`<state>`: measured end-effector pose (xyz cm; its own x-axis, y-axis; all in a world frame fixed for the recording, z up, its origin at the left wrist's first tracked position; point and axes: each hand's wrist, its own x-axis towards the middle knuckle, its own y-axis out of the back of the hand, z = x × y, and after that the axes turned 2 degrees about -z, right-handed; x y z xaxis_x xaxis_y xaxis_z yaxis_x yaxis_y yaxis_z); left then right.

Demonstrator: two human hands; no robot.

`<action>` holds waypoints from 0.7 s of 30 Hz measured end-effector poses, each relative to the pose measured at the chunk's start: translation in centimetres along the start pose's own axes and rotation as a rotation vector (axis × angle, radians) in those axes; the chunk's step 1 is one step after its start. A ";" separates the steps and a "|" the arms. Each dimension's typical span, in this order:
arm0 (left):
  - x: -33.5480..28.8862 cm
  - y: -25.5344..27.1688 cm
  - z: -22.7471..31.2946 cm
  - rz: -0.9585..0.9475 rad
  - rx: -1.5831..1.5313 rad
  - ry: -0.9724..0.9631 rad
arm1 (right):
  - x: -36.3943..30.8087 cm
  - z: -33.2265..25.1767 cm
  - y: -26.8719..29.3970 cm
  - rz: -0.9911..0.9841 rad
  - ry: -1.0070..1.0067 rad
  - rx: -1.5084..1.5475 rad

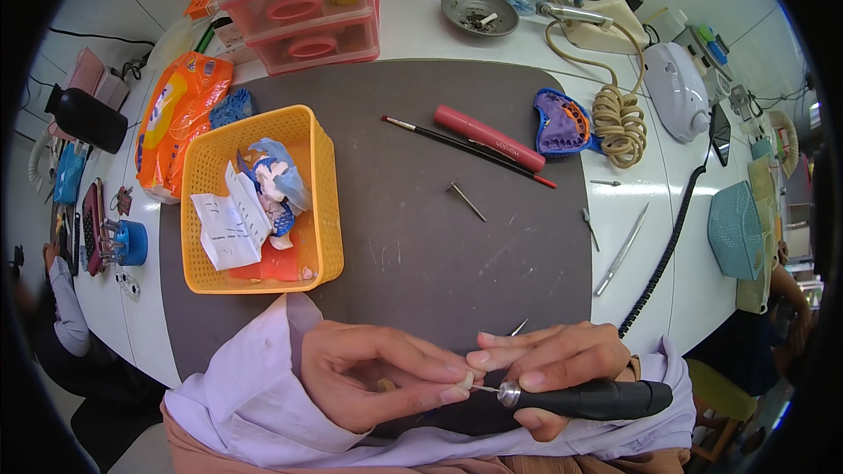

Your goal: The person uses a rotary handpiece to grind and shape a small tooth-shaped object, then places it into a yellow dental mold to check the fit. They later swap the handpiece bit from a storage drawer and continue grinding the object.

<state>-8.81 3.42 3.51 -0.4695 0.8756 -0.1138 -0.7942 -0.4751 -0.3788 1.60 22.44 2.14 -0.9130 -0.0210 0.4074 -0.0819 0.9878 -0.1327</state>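
Near the front edge of the grey mat, my left hand [373, 369] is closed, pinching a small tooth-coloured piece [466, 380], perhaps a dental crown, between thumb and fingertips. Another small yellowish bit [385, 384] shows inside that hand. My right hand [566, 360] wraps around a black rotary handpiece [606, 399] with a silver collar, held level. Its thin bur points left and meets the small piece, though exact contact is too small to tell. The fingertips of both hands come close together. Just beyond my right fingers a pointed metal tip [519, 327] sticks out, the rest hidden.
A yellow basket [329, 211] with paper and moulds stands left on the mat [421, 272]. A bur [467, 201], brush [457, 147], red tube [490, 138] and blue impression tray [562, 123] lie beyond. A coiled black cord [667, 254] and metal instrument [622, 248] lie right. Others sit either side.
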 end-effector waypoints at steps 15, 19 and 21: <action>0.0 0.0 0.0 0.010 0.016 -0.007 | -0.3 0.1 0.2 -0.021 -0.004 0.004; 0.0 -0.1 -0.1 0.026 0.004 -0.012 | -0.3 -0.1 0.1 -0.006 -0.020 -0.012; 0.0 -0.2 -0.1 0.034 -0.008 -0.002 | -0.2 0.0 0.0 0.003 -0.027 -0.001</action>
<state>-8.63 3.53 3.51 -0.4968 0.8589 -0.1246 -0.7749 -0.5036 -0.3821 1.84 22.41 2.08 -0.9236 -0.0223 0.3828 -0.0788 0.9880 -0.1327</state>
